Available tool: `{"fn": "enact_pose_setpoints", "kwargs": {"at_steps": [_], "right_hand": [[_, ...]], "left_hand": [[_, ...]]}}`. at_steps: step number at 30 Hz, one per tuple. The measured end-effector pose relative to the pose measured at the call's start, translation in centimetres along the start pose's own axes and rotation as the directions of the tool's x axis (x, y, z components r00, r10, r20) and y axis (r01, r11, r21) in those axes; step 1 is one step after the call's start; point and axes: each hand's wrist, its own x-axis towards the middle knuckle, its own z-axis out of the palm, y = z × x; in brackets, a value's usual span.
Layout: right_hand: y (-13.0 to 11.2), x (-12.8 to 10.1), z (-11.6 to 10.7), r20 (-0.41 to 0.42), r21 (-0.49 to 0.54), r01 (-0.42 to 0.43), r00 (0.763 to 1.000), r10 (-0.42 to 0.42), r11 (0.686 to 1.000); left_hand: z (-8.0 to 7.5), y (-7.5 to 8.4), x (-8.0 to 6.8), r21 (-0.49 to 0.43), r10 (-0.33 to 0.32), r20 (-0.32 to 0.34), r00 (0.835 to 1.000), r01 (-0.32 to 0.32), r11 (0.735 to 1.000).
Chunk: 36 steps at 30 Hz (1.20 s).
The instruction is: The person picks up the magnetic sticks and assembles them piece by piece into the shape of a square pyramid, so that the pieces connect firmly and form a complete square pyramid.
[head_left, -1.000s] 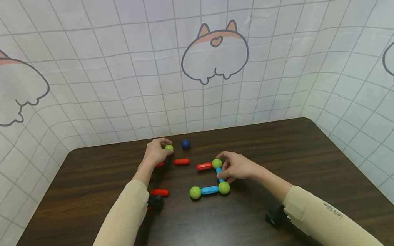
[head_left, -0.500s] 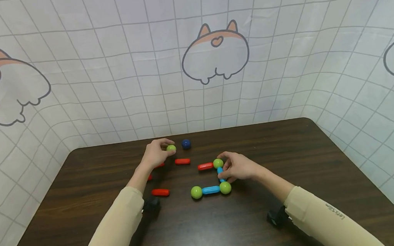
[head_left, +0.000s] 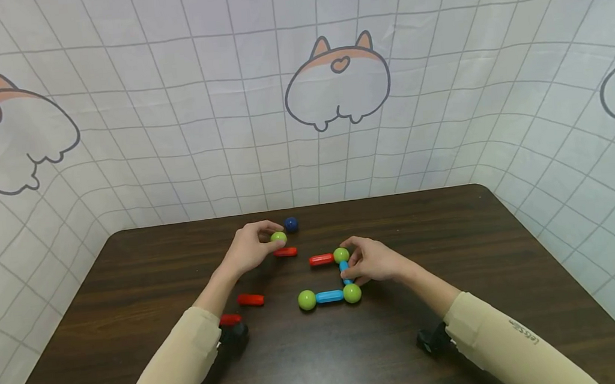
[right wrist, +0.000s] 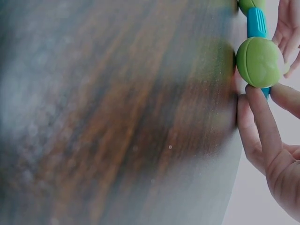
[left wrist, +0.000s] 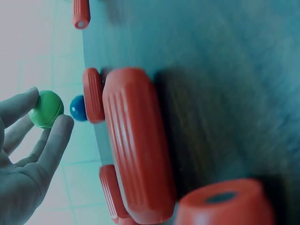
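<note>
Dark wooden table (head_left: 452,235): left hand (head_left: 249,249) pinches green ball (head_left: 278,238) at far centre, above a red rod (head_left: 286,252). Right hand (head_left: 372,260) fingers clamp blue rod (head_left: 343,271), right of centre.

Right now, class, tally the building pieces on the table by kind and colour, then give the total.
Green balls: 4 (one pinched in the left hand, at)
Dark blue balls: 1
Red rods: 4
Light blue rods: 2
Total: 11
</note>
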Motion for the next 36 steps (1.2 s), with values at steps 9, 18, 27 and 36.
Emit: {"fn": "enact_pose_setpoints", "kwargs": {"at_steps": [9,18,27,36], "right_hand": [[0.0,-0.1,0.0,-0.001,-0.012,0.012,1.000,-0.012,1.000],[-0.1,0.0,0.1,-0.002,-0.006,0.006,1.000,-0.006,1.000],[-0.2,-0.1,0.0,0.007,-0.004,0.012,1.000,-0.012,1.000],[-0.2,0.0,0.1,0.013,0.003,0.010,1.000,-0.010,1.000]], "left_hand": [[1.1,0.5,-1.4,0.021,0.036,0.068,0.997,-0.038,0.999],[2.1,0.4,-2.0,0.034,0.039,0.135,0.990,-0.044,0.998],[3.0,0.9,-1.9,0.074,0.047,0.152,0.987,-0.058,0.996],[3.9,1.4,-1.5,0.118,0.034,0.138,0.990,-0.051,0.992]]}}
